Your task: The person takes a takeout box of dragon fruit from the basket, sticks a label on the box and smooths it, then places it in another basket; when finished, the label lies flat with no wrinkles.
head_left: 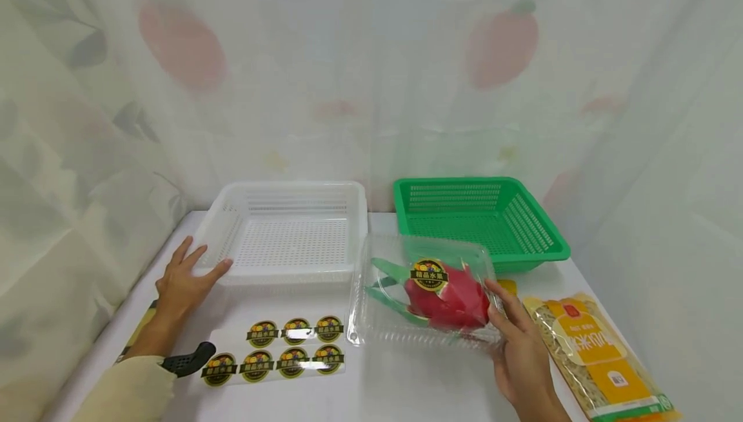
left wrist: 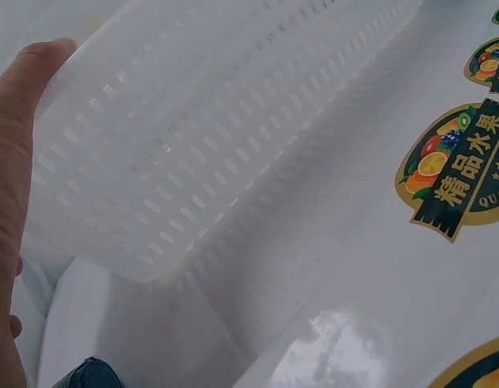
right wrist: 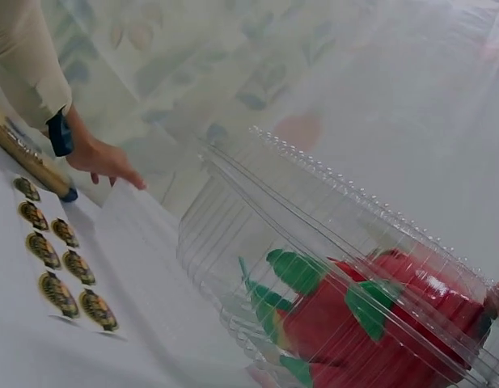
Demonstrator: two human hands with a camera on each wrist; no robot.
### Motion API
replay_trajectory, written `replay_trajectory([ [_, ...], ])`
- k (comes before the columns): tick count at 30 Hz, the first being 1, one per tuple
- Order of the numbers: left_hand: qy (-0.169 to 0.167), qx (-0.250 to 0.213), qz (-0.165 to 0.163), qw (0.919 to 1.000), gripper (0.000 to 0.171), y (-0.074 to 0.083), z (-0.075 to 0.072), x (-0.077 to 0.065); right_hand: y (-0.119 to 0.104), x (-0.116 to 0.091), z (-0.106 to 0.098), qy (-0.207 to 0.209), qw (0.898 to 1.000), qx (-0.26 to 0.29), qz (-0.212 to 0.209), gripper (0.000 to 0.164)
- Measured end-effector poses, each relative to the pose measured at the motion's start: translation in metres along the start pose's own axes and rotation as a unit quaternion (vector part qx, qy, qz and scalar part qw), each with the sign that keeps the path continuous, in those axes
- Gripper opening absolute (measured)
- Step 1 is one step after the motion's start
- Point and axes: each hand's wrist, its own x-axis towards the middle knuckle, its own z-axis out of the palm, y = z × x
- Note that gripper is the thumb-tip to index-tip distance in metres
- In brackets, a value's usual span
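Observation:
My right hand (head_left: 522, 348) grips the right side of a clear plastic clamshell box (head_left: 371, 319), thumb and fingers at its edge. Inside lies a red dragon fruit (head_left: 458, 302) with green leaf tips, visible in the right wrist view too. A round black-and-gold fruit sticker (head_left: 429, 275) shows on the lid. With fingers spread, my left hand (head_left: 182, 280) touches the front left corner of a white plastic basket (head_left: 290, 270). In the left wrist view its thumb meets the basket's edge (left wrist: 59, 81); the other fingers are mostly hidden.
A sheet of stickers (head_left: 293, 370) lies in front of the white basket. Behind the box, at right, stands a green basket (head_left: 540, 257). A yellow food packet (head_left: 598, 351) lies at the right edge. Printed curtains (head_left: 371, 73) enclose the table at back and sides.

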Motion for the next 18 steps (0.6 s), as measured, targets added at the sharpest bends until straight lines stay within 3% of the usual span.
replay_trajectory([
  [6, 0.001, -0.003, 0.005, 1.0, 0.081, 0.001, 0.003, 0.0, -0.016, 0.014, 0.009, -0.018, 0.999, 0.006, -0.031, 0.048],
  [18, 0.007, 0.008, 0.005, 0.9999, 0.081, 0.004, 0.0, -0.001, -0.039, 0.043, 0.041, -0.021, 1.0, 0.002, -0.023, 0.045],
])
